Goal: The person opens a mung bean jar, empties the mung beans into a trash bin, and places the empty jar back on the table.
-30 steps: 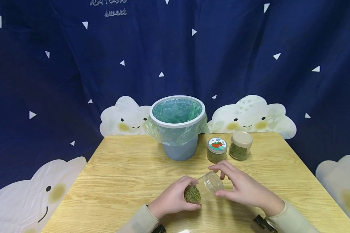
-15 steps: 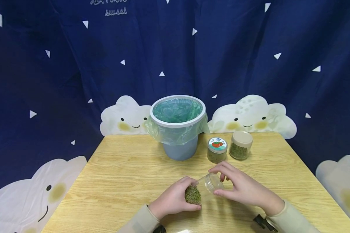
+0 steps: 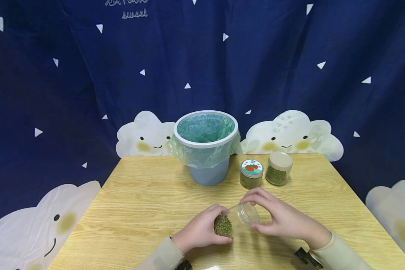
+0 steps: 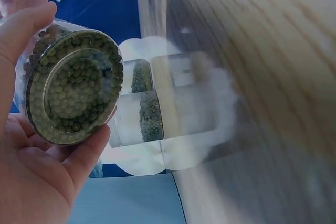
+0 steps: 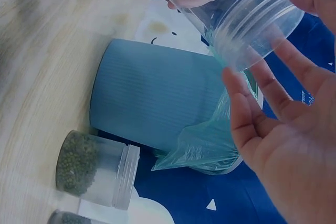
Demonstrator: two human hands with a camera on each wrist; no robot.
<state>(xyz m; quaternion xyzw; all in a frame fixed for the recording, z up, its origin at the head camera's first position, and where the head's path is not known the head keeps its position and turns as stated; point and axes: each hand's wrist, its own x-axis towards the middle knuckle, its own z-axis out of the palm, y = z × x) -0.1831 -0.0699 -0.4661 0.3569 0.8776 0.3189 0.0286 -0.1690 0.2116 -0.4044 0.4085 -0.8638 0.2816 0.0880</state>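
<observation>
My left hand (image 3: pixel 200 229) grips a clear plastic jar (image 3: pixel 237 218) round its base, tilted with its lidless mouth toward the right. Green beans (image 3: pixel 222 225) lie gathered in the base end; the left wrist view shows them through the jar's bottom (image 4: pixel 73 90). My right hand (image 3: pixel 283 216) holds the jar's mouth end, thumb and fingers on opposite sides of the rim. In the right wrist view, the threaded neck (image 5: pixel 257 22) lies between that thumb and the fingertips, and its opening faces the palm.
A blue-grey bin (image 3: pixel 207 174) with a green bag liner stands at the back middle of the wooden table (image 3: pixel 138 202). Right of it are a short jar (image 3: pixel 251 180) with a tomato-printed lid and a taller jar (image 3: pixel 278 168) with a beige lid. A dark blue curtain (image 3: pixel 202 56) hangs behind.
My right hand has shifted slightly and its fingers have closed in on the jar's rim. The left hand and the tilted jar stay almost in place.
</observation>
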